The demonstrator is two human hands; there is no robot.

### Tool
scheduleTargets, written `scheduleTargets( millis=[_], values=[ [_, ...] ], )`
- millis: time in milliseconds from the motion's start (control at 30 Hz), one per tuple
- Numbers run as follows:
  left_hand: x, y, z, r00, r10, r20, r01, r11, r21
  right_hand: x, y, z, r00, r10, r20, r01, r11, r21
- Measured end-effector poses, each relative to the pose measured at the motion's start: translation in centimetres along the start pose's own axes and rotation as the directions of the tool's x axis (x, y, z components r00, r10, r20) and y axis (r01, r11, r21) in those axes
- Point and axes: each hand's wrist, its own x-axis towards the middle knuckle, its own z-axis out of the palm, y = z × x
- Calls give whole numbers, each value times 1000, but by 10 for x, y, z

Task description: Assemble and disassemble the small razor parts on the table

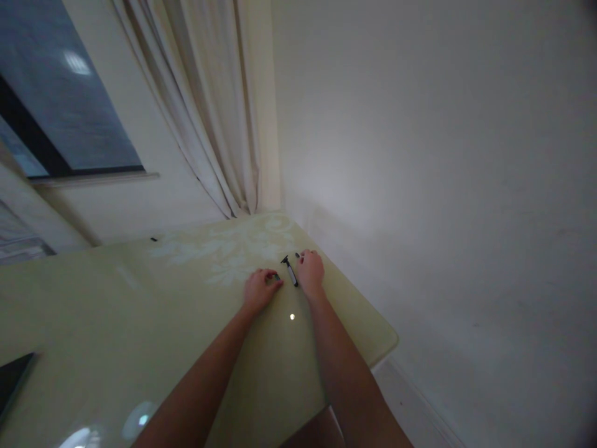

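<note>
A razor (292, 274) with a dark head and a grey-and-black handle lies on the glossy table (153, 323) between my two hands. My left hand (261, 290) rests on the table to its left, thumb and fingers closed around a small dark piece (277, 277). To the right of the razor, my right hand (311, 271) is closed, with a small dark oval piece (297, 255) showing at its fingertips. Both pieces are too small to name.
A small black object (153, 239) lies near the table's back edge. A dark flat thing (13, 379) is at the left, and a brown panel (317, 429) at the bottom. The wall (420, 186) runs along the right; a curtain (209, 93) hangs behind.
</note>
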Motion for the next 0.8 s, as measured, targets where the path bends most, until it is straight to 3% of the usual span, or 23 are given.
scheduleTargets(
  millis=[100,200,300,400,533,633,800],
  values=[
    [-13,-14,-21,999,28,44,-24,995,-100,-3,-6,1,998,-10,62,10,1000,-1],
    [-33,-51,-58,999,33,25,-29,985,-171,-8,-12,1,992,-27,127,30,999,-26],
    [-56,-98,-100,994,3,-105,-3,1000,-6,-13,-16,2,987,-58,150,66,997,-49],
    [-76,-133,-126,981,-68,-182,89,990,110,-17,-16,4,985,-72,159,85,994,-76],
    [-86,-146,-129,975,-49,-219,77,990,122,-18,-13,7,982,-72,177,95,987,-126],
    [-83,-146,-124,984,-25,-178,51,988,144,-17,-11,8,977,-79,200,109,984,-143],
    [-80,-152,-127,992,-15,-125,21,999,44,-15,-10,8,974,-80,212,118,978,-175]
  ],
)
